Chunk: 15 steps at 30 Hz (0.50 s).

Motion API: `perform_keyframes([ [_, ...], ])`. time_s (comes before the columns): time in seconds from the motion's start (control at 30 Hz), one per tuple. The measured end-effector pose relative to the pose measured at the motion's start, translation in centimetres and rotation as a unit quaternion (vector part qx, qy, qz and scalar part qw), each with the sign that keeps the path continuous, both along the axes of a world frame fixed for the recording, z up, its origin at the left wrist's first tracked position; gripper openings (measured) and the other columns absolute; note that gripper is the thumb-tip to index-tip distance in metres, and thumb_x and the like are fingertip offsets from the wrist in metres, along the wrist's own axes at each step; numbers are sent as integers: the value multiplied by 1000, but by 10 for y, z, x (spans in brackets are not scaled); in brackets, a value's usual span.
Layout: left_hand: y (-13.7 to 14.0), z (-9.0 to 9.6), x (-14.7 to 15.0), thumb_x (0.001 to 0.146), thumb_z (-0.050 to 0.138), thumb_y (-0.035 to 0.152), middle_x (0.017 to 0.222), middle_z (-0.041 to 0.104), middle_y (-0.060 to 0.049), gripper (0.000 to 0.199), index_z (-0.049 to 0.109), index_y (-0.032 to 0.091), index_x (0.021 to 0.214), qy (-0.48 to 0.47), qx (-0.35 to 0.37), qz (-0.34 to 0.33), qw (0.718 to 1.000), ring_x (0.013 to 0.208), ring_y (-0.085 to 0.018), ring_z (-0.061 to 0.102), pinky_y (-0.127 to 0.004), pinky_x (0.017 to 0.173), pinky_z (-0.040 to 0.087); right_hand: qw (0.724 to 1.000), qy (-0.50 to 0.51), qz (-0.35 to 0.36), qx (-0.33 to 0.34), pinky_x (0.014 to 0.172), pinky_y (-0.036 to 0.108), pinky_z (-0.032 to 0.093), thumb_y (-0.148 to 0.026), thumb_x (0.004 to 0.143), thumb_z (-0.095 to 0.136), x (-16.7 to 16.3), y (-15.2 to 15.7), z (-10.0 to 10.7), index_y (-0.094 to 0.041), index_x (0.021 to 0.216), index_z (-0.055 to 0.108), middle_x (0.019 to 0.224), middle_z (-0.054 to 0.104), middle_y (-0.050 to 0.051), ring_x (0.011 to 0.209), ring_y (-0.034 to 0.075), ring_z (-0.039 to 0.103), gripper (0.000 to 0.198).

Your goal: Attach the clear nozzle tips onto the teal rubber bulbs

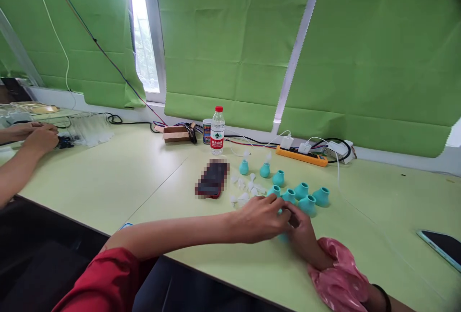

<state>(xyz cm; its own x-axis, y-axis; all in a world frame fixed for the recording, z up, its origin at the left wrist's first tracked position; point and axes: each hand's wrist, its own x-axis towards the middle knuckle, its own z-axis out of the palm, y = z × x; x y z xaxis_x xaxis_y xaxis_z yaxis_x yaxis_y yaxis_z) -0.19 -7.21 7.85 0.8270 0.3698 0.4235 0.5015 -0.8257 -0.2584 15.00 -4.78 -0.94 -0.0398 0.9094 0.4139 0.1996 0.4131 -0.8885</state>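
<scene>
My left hand [264, 218] reaches across the table, its fingers bent and pinched together at the fingertips of my right hand [304, 235]. Whatever the left fingers pinch is hidden. Below the fingers of my right hand shows part of a teal bulb-shaped piece [283, 237], which that hand grips. Just beyond my hands stand several more open-necked teal bulbs [307, 204]. Two bulbs farther back, one of them this bulb [265, 170], have a translucent white piece standing in the neck. Loose white pieces [254, 186] lie to the left of the bulbs.
A dark phone [213, 179], a water bottle [217, 132], a can [206, 131] and a cardboard box [176, 134] lie or stand farther back. An orange power strip [301, 155] has chargers and cables. Another phone [441, 247] is at right. Another person's hands [39, 137] work at left.
</scene>
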Motion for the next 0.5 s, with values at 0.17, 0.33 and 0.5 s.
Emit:
perform_keyframes([
  [0.17, 30, -24, -10, 82, 38, 22, 71, 55, -4, 19, 56, 15, 82, -58, -88, -21, 994, 64, -12, 52, -20, 54, 41, 992, 43, 47, -108, 68, 35, 50, -34, 54, 67, -1, -3, -5, -16, 87, 57, 83, 64, 9, 77, 23, 60, 38],
  [0.33, 36, -32, -18, 78, 47, 28, 64, 59, -4, 21, 60, 13, 85, -187, -229, -37, 954, 57, -9, 54, -17, 53, 40, 985, 35, 74, -151, 69, 35, 49, -39, 57, 64, -4, -5, -1, -17, 89, 56, 82, 64, 9, 76, 23, 60, 40],
  [0.5, 35, -53, -23, 78, 48, 26, 66, 62, -7, 19, 63, 14, 80, -318, -304, -63, 896, 59, -10, 56, -19, 56, 44, 988, -11, 58, -143, 71, 34, 49, -37, 58, 63, -6, -6, -4, -19, 86, 59, 81, 64, 7, 79, 23, 60, 34],
])
